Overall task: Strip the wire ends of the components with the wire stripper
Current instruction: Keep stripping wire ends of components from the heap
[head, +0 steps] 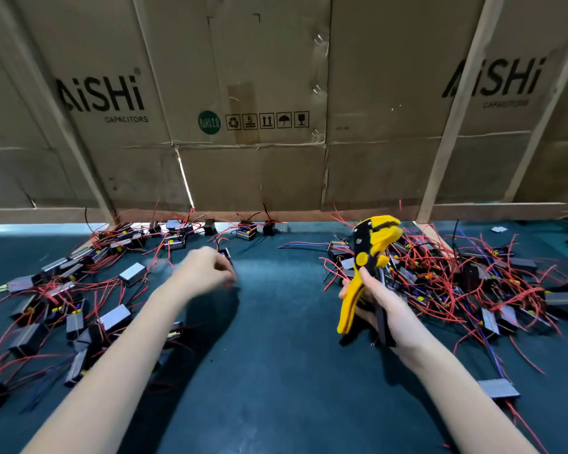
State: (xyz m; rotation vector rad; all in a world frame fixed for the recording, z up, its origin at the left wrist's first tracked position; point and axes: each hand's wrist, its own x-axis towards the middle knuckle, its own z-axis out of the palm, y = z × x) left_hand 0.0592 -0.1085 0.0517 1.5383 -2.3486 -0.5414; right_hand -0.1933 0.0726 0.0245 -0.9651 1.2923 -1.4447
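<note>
We see the wire stripper (366, 267) held upright above the dark green surface (276, 371), its yellow and black head at the top and its handles pointing down. The right hand (379, 306) grips it by those handles, fingers curled round them, with the yellow handle on the side away from the palm. Just behind and to the right of the wire stripper lies a dense heap of components (466, 283), small grey and black blocks tangled in red wires with a few blue ones among them. One grey block (498, 388) sits apart from that heap, nearer to us and to the right of the wire stripper's handles. Well to the left of the wire stripper, the left hand (207, 270) hangs over the surface with its fingers loosely curled downward; it is blurred, and we cannot tell whether it is pinching one of the thin red wires beneath its fingertips. Further left of the wire stripper, a second, looser scatter of components (79, 306) spreads across the surface, their red wires trailing outward. Behind the wire stripper, at the far edge of the surface, stands a wall of flattened cardboard boxes (243, 109) printed with "AiSHi CAPACITORS", braced by pale wooden strips (453, 119).
</note>
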